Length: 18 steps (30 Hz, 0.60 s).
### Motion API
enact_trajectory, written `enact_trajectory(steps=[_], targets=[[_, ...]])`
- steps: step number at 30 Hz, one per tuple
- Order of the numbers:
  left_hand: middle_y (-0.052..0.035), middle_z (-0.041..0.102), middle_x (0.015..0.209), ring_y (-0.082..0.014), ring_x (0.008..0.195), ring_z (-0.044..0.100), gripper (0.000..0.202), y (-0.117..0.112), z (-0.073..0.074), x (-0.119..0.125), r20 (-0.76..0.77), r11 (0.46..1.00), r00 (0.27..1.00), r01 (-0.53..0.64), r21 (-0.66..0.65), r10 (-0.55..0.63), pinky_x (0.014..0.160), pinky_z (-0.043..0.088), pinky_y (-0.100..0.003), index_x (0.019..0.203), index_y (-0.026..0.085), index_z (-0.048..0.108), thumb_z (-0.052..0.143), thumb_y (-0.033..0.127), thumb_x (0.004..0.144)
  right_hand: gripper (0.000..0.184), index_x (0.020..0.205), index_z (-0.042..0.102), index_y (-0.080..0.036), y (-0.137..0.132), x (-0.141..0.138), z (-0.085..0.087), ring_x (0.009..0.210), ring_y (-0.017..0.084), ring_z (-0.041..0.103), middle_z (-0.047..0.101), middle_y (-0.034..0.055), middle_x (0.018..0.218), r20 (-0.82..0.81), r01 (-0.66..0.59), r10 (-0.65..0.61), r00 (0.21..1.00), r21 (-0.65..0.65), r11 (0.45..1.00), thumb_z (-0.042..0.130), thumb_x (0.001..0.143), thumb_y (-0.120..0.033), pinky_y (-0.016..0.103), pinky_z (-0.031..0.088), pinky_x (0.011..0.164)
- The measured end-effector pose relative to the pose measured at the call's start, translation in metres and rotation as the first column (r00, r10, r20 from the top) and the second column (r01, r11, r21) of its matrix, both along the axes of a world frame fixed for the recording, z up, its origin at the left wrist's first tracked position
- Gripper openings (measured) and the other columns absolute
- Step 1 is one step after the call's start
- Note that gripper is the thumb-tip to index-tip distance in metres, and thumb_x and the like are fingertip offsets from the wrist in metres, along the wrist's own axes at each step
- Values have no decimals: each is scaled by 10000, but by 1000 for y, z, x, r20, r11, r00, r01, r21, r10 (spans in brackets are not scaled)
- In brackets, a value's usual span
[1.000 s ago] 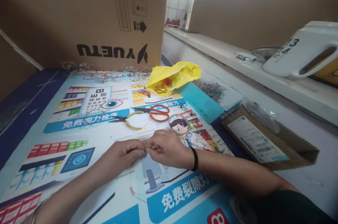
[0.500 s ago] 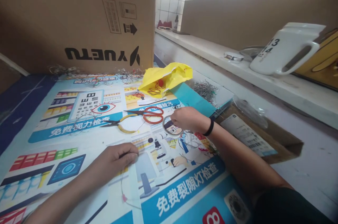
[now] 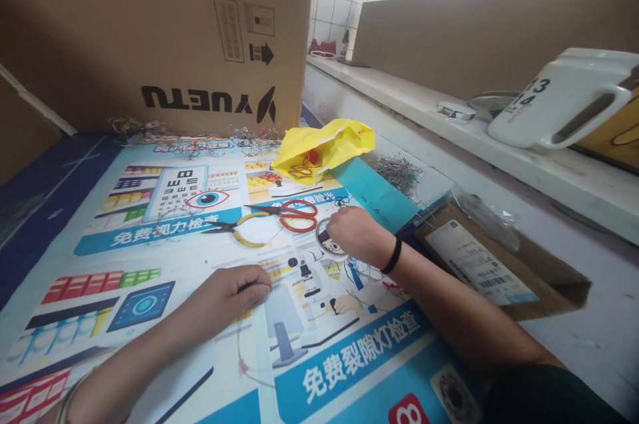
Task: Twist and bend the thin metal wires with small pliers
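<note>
My left hand (image 3: 239,294) is closed in a pinch low over the printed sheet. A thin wire or thread (image 3: 239,344) comes down from its fingers, with a small pink piece (image 3: 243,367) on it. My right hand (image 3: 358,236), with a black band at the wrist, is closed over the edge of a round ring-shaped thing (image 3: 331,245). Its fingertips face down and away, and what they hold is hidden. Beyond my hands lie red-handled scissors (image 3: 298,216) and yellow-handled pliers (image 3: 248,231), close together.
A yellow bag (image 3: 327,144) stands half open near a teal card (image 3: 372,191) and a heap of thin wires (image 3: 397,173). A large cardboard box (image 3: 174,31) closes off the back. At right are a smaller carton (image 3: 499,264) and a ledge with a white mug (image 3: 549,101).
The whole view has shifted, so things appear a little farther right. My right hand has dipped slightly beside the ring. My left hand keeps its pinch.
</note>
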State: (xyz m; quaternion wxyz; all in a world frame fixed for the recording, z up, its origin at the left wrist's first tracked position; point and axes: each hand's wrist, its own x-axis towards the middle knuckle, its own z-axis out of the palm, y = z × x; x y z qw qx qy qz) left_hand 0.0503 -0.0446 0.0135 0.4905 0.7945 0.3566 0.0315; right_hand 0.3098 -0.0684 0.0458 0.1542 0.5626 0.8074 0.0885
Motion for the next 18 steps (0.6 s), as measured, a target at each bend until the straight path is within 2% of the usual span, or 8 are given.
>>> enact_trajectory(steps=[3,8,10,12,13,14,16,18], targets=[[17,504,684,-116,640,418,283,-1,1,0,3,1000,1000,-6,2,6,600,330,-211,768,177,560,391,396,825,173,701,615,-123,0,-3,-2,713,206,581,643,125,742,-20,-25,25,999,19,1000,455,751,-81,282,348,595],[14,527,708,-119,665,441,270,0,2,0,15,1000,1000,4,11,-4,615,336,-212,745,174,550,395,380,826,132,740,614,-142,9,14,1,706,186,574,650,98,785,-76,68,-65,995,28,997,489,697,-148,247,318,550],[15,532,714,-119,665,445,267,0,2,0,14,1000,1000,9,15,-9,612,336,-212,751,176,553,393,376,826,118,699,599,-144,11,18,4,674,171,558,643,86,751,-152,93,-83,985,61,994,484,689,-165,239,305,533],[18,529,708,-117,658,443,269,0,1,1,18,1000,1000,-1,26,1,605,335,-212,758,177,557,392,379,827,98,657,574,-149,9,15,7,619,137,526,617,52,674,-335,94,-74,939,44,995,479,680,-159,227,305,525],[20,523,698,-115,653,440,273,-1,1,1,25,999,1000,-11,34,10,600,333,-211,753,176,557,392,380,828,89,646,560,-152,8,10,7,590,117,505,595,28,636,-470,81,-67,880,10,997,477,679,-155,217,309,522],[21,515,689,-113,648,436,276,-1,1,1,39,999,999,-23,45,21,595,331,-209,743,173,554,393,380,829,83,648,550,-155,5,3,6,565,99,485,571,5,609,-625,58,-66,778,-33,998,474,684,-155,206,316,518],[23,501,673,-108,641,430,279,-3,3,2,79,997,996,-44,59,40,590,329,-206,720,166,548,399,375,829,73,663,534,-157,-2,-15,2,532,77,452,531,-23,589,-875,-17,-117,470,-141,990,479,706,-178,192,329,504],[22,502,671,-104,638,431,273,-6,6,2,127,996,990,-66,54,59,590,333,-205,721,162,551,408,369,827,72,669,524,-155,-10,-34,-7,516,69,429,505,-35,577,-953,-93,-242,181,-262,961,516,711,-213,194,330,494]])
